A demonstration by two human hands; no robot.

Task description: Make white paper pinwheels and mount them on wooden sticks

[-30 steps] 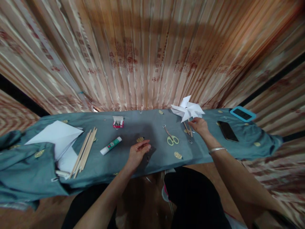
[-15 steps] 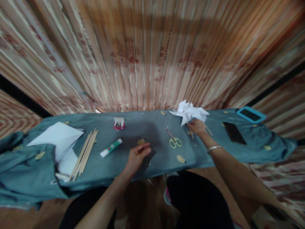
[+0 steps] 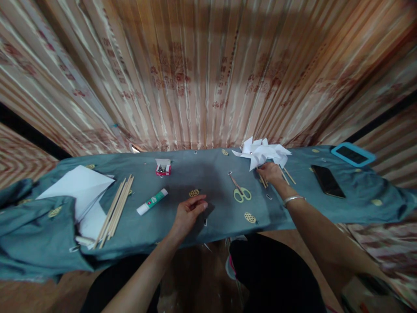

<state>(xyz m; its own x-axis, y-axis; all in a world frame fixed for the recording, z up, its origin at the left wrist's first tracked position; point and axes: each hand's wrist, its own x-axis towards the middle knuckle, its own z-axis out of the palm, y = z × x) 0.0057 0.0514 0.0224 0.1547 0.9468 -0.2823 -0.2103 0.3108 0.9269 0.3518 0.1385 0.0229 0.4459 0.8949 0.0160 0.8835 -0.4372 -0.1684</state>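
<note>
White paper pinwheels (image 3: 257, 152) on wooden sticks lie overlapping at the back right of the cloth-covered table. My right hand (image 3: 271, 172), with a bangle at its wrist, is closed at the near edge of these pinwheels, its fingers on a pinwheel's stick; the fingertips are partly hidden. More sticks (image 3: 288, 174) poke out to the right of this hand. Over the middle of the table, my left hand (image 3: 189, 213) is loosely curled, thumb and forefinger slightly apart, with nothing visible in it. Scissors (image 3: 241, 191) with yellow-green handles lie between both hands.
Left of my left hand lies a glue stick (image 3: 152, 201), with an open red box (image 3: 163, 168) of small metal pieces behind it. Wooden sticks (image 3: 115, 211) and white paper sheets (image 3: 78, 187) lie farther left. A phone (image 3: 327, 180) and a blue-framed tablet (image 3: 353, 154) lie at right.
The pinwheel by my right hand has been lowered onto the others, and its stick is now drawn in closer to them. My left hand has hardly moved. The view has shifted slightly.
</note>
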